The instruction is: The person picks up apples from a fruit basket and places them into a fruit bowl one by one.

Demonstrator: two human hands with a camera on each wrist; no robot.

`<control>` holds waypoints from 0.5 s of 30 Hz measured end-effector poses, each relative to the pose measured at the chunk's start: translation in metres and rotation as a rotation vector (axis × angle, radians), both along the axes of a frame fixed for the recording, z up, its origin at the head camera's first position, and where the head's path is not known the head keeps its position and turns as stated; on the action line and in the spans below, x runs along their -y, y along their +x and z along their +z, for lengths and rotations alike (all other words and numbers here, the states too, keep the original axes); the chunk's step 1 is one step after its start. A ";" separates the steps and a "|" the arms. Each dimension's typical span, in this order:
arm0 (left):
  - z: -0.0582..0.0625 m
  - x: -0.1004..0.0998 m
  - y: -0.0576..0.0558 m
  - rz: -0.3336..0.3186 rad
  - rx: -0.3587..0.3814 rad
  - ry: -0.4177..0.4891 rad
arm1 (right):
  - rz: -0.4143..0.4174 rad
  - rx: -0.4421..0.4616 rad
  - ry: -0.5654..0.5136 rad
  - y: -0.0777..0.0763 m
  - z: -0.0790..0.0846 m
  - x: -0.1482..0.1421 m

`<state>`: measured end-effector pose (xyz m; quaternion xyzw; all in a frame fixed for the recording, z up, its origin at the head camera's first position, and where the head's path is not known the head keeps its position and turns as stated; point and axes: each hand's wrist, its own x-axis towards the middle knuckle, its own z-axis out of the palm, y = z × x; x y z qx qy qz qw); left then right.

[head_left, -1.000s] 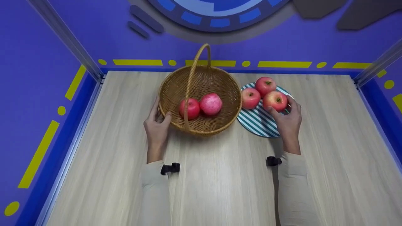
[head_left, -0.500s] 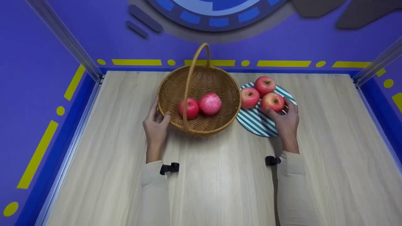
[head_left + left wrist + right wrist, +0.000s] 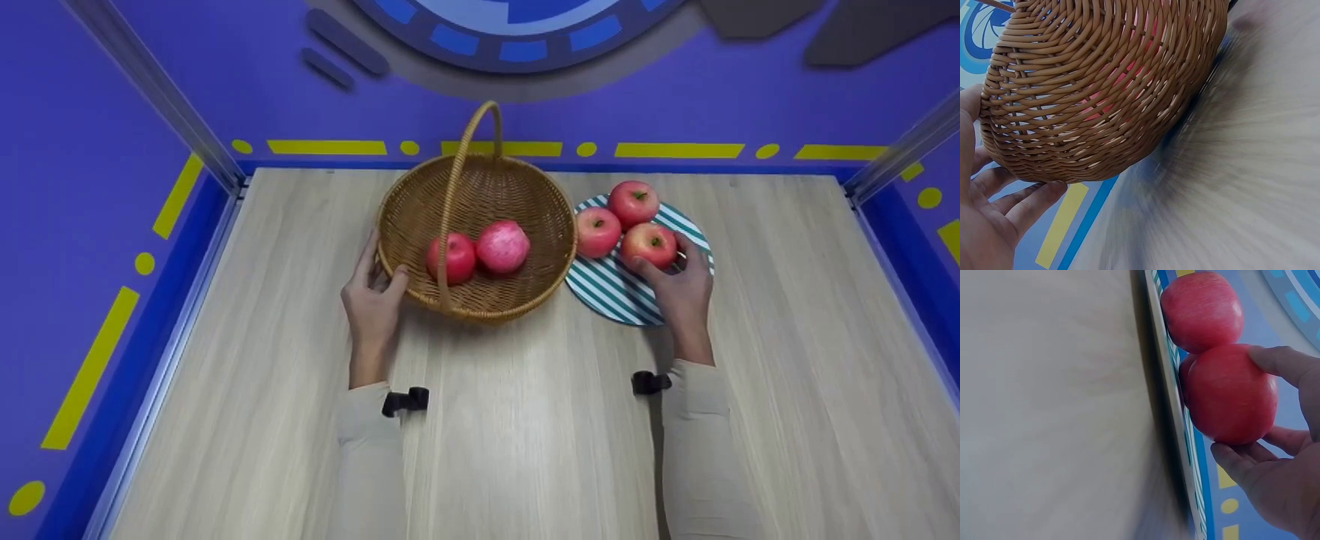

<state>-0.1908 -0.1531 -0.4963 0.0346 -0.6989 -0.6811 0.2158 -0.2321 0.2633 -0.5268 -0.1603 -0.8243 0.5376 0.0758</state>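
Observation:
In the head view my left hand (image 3: 373, 309) grips the left side of a round wicker basket (image 3: 525, 292), thumb at the rim and fingers along its outer wall (image 3: 1100, 101). A red apple (image 3: 459, 259) and a streaked pink round fruit (image 3: 503, 247) lie side by side inside. At the right, my right hand (image 3: 684, 289) holds a red-yellow apple (image 3: 649, 244) between thumb and fingers, over a green-and-white striped round plate (image 3: 611, 292). Two other apples, one at the left (image 3: 598, 232) and one at the back (image 3: 634, 201), sit on that plate, close against the held one.
The basket's tall arched handle (image 3: 457, 172) rises above its rim. Both basket and plate stand on a pale wooden table (image 3: 525, 420), near a blue-purple back wall (image 3: 300, 112). Side panels (image 3: 90, 225) bound the table.
My right hand has shifted slightly left with its apple, bringing it closer to the two other apples on the plate. The left hand and basket stay in place.

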 end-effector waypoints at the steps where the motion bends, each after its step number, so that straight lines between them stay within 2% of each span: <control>1: 0.000 0.000 0.000 0.000 0.003 -0.005 | 0.002 -0.002 -0.002 0.000 0.000 0.000; 4: -0.005 0.001 -0.002 -0.001 0.008 -0.009 | 0.001 -0.007 -0.006 0.000 -0.001 0.000; 10: -0.025 0.006 -0.011 -0.004 0.005 -0.007 | -0.005 0.004 -0.011 0.000 -0.002 0.002; 15: -0.029 0.008 -0.012 -0.003 -0.006 -0.014 | -0.007 0.013 -0.019 0.000 -0.002 0.002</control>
